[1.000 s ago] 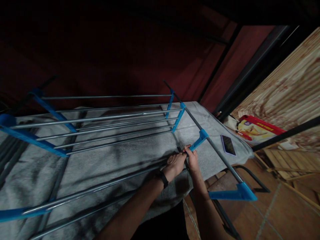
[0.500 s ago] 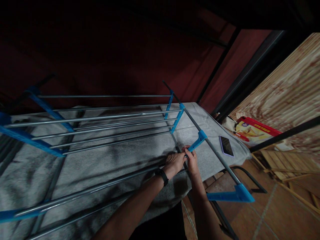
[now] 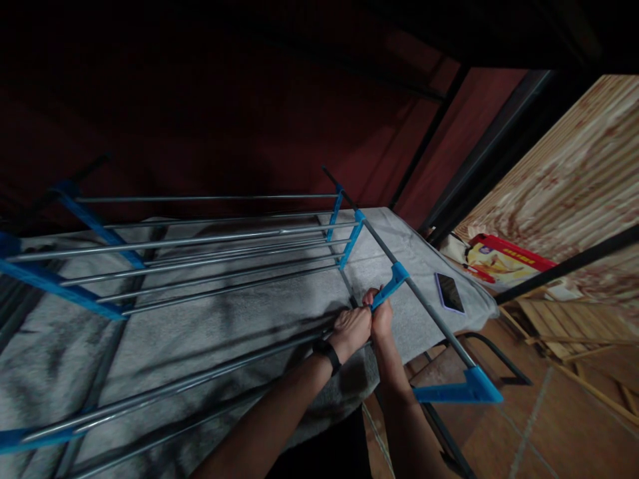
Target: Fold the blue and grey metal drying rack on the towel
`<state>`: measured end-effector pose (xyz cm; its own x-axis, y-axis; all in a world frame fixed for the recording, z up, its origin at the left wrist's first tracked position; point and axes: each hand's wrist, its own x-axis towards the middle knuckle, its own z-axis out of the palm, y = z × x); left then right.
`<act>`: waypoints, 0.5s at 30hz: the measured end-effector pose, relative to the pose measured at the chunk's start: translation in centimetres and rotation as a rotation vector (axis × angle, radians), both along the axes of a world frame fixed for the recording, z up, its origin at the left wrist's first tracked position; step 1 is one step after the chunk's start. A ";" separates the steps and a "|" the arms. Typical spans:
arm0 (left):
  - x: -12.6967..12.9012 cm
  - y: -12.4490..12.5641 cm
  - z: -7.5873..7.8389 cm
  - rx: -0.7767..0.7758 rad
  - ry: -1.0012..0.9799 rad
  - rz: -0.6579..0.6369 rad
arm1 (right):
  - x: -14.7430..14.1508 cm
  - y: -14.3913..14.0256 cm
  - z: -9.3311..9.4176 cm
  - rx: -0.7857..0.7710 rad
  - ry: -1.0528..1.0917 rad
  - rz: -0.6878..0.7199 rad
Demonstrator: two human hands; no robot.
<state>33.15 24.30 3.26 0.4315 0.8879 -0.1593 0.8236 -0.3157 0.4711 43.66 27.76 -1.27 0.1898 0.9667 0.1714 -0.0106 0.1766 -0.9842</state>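
From the head view I see my left hand point(image 3: 352, 327) and right hand point(image 3: 382, 317) pressed side by side, touching each other, at the near right end of a metal rack point(image 3: 200, 266). The right hand is closed around the lower end of a blue plastic bracket point(image 3: 390, 286); the left hand is curled over the end of a steel rod point(image 3: 210, 376) just beside that bracket, though I cannot tell how firmly it grips. A black wristband point(image 3: 327, 352) sits on the left wrist.

The rack stretches away to my left over a bed covered with a grey blanket point(image 3: 239, 313). Its thin silver rods run lengthwise between blue side arms. A grey tube point(image 3: 424, 309) runs diagonally along the right end, carrying the bracket and another blue arm point(image 3: 462, 391) that juts out over the tiled floor point(image 3: 549, 426).

The bed's right edge falls off just past my hands, with open floor beyond. A phone point(image 3: 449, 293) lies flat on the blanket near that edge, apart from the rack. Farther right a red box point(image 3: 504, 256) rests against a wood-grain panel point(image 3: 574, 179).
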 end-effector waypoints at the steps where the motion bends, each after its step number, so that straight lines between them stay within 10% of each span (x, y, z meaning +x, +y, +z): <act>1: 0.0 0.0 -0.1 0.008 0.005 0.008 | -0.1 0.2 0.0 -0.001 0.010 0.010; 15: 0.1 0.1 0.7 -0.006 0.057 0.048 | 0.2 1.2 -0.3 -0.007 0.045 0.135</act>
